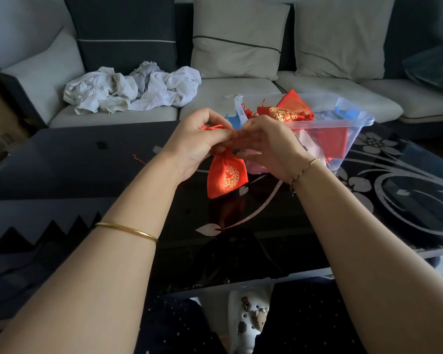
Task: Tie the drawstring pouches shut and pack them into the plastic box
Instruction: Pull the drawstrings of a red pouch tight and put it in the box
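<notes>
As left hand [197, 146] grips one pouch [226, 178], the box [357, 123] holds others [289, 111] (red).

Black glossy glass coffee table [87, 162], silver floral pattern [374, 145] printed across its right side. Clear plastic box [353, 123] sits on the table's far side, right of centre, near the far edge. Short bit of red thread [139, 159] lies loose on the glass, well left of the box.

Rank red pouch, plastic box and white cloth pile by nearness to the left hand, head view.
1. The red pouch: held by the left hand, hanging below it.
2. The plastic box: just right, on the table.
3. The white cloth pile: back left, on the sofa.
</notes>
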`<state>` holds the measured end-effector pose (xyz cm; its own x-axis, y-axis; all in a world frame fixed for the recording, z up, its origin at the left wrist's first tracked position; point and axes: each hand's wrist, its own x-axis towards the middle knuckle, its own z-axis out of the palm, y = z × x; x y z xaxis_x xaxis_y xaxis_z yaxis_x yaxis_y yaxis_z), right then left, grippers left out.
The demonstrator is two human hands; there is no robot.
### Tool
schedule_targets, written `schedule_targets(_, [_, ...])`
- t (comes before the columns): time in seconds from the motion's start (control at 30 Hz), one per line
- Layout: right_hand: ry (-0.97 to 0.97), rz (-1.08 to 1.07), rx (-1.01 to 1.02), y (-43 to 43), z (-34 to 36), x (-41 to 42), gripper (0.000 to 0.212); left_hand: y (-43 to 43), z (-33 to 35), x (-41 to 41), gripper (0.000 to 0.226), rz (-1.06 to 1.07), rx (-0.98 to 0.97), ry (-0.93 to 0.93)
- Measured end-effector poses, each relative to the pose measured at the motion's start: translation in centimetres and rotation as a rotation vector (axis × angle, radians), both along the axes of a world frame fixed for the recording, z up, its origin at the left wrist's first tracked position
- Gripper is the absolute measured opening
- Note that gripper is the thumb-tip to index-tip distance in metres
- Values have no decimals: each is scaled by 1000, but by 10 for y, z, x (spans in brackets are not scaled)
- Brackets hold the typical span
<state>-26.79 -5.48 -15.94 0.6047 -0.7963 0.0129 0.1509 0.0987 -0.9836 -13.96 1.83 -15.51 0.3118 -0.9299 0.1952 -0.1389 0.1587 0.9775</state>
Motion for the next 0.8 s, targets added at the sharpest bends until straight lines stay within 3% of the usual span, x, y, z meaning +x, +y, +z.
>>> schedule_targets(0.1, [61, -34, -63, -2, -7, 2, 23, -1, -3, -2, 20, 17, -33, -204])
schedule_targets(0.23, [150, 5, -123, -3, -14, 3, 29, -3, -9, -3, 19, 141, -124, -640])
schedule_targets(0.4, [184, 150, 9, -3, -16, 3, 17, -3, -13, -4, 33, 261, -307, -878])
schedule_targets(0.57, [113, 250, 121, -3, -20, 2, 18, -5, -19, -3, 35, 279, -344, -826])
schedule_targets(0.8, [140, 48, 25, -8, -21, -3, 31, -5, -19, 3, 17, 247, -141, -437])
